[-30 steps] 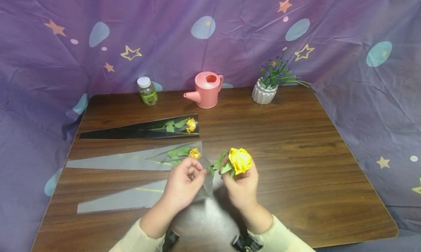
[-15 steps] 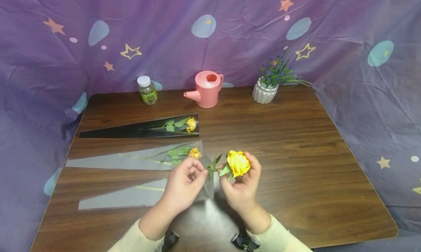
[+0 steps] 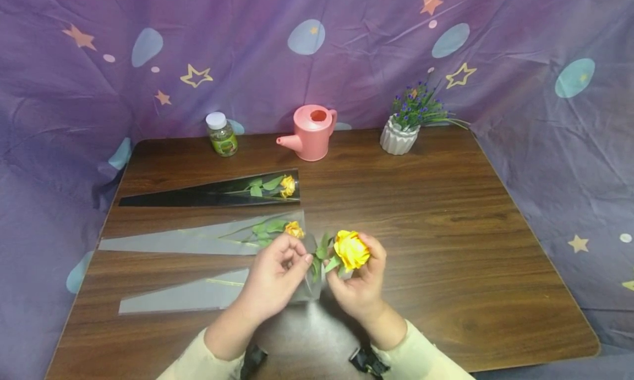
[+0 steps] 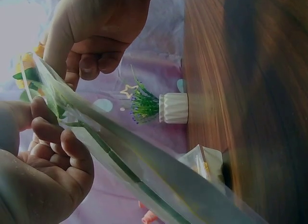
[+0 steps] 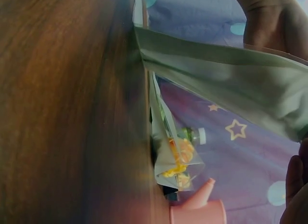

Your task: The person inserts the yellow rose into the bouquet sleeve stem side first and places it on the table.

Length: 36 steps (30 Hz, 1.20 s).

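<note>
My left hand (image 3: pixel 277 272) pinches the mouth of a translucent flower sleeve (image 3: pixel 183 293), which tapers away to the left. In my right hand (image 3: pixel 361 292) is a yellow rose (image 3: pixel 351 250), gripped just under its bloom with the thumb and fingers around it. The rose's green leaves (image 3: pixel 318 261) are right at the left fingertips, by the sleeve's mouth. Seen from the left wrist, the green stem (image 4: pixel 113 156) runs down inside the sleeve (image 4: pixel 159 151). The right wrist view shows the sleeve's pale underside (image 5: pixel 216 70) slanting with its narrow end by the tabletop.
Two sleeved yellow roses lie on the wooden table (image 3: pixel 446 248): one in a black sleeve (image 3: pixel 198 195), the other in a translucent sleeve (image 3: pixel 148 242) close behind the left hand. Along the back edge stand a lidded jar (image 3: pixel 223 135), a pink watering can (image 3: pixel 312 135) and a white flowerpot (image 3: pixel 398 135).
My right hand has shifted a little left with the rose, bringing its bloom and leaves closer to the left fingers. The left hand keeps its pinch almost in place.
</note>
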Motion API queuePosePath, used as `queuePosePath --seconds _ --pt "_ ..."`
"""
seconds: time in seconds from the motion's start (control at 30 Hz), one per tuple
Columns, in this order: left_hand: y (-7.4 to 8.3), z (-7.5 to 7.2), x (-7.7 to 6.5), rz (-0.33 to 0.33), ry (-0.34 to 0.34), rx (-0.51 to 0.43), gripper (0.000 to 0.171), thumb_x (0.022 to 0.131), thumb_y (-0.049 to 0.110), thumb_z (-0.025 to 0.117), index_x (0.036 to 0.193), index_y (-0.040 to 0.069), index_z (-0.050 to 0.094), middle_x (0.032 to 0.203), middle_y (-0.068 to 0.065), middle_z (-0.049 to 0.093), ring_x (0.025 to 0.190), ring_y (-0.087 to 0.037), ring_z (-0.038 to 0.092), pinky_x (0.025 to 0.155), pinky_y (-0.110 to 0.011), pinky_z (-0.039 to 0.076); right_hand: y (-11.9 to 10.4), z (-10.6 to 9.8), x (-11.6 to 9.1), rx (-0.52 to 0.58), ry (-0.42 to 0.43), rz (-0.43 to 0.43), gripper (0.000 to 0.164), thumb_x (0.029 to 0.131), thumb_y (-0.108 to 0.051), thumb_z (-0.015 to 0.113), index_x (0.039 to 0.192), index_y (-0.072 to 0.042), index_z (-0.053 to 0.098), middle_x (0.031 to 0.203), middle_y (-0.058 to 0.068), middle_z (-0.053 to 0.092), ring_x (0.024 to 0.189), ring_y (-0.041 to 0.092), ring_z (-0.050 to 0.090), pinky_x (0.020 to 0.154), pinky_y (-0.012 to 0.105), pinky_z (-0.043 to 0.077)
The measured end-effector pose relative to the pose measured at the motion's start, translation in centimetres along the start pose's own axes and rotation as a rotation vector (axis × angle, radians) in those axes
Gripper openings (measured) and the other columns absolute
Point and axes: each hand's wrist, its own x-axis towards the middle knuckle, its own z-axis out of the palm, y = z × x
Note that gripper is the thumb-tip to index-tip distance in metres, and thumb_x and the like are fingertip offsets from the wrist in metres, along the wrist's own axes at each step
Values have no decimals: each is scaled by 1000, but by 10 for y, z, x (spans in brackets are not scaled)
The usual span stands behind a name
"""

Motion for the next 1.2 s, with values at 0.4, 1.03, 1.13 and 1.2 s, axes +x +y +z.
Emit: queuePosePath --seconds 0.4,1.03,1.13,1.2 --pt "2 -4 2 32 -13 30 14 97 -2 69 97 8 59 67 6 56 54 -6 45 46 -23 40 3 -9 -4 -11 -152 -32 70 100 -22 74 130 30 36 132 19 62 124 19 62 104 29 52" --pt "9 -7 6 128 26 195 12 95 -1 68 101 8 62 70 10 58 56 -5 46 47 -25 41 -2 -8 -4 -153 -171 -13 42 106 -25 67 137 3 67 92 21 61 72 21 53 57 30 45" --pt "9 -7 6 142 31 213 12 96 -1 67 101 8 62 70 9 58 56 -4 46 47 -25 41 -2 -7 -6 -155 -200 3 42 106 -25 67 139 1 66 91 19 61 72 19 52 58 26 46" --pt "8 -7 6 155 36 225 12 96 -1 67 101 8 62 71 9 58 56 -4 45 48 -25 42 -2 -8 -7 -155 -216 10 42 106 -24 67 140 0 66 91 18 61 71 18 52 59 24 46"
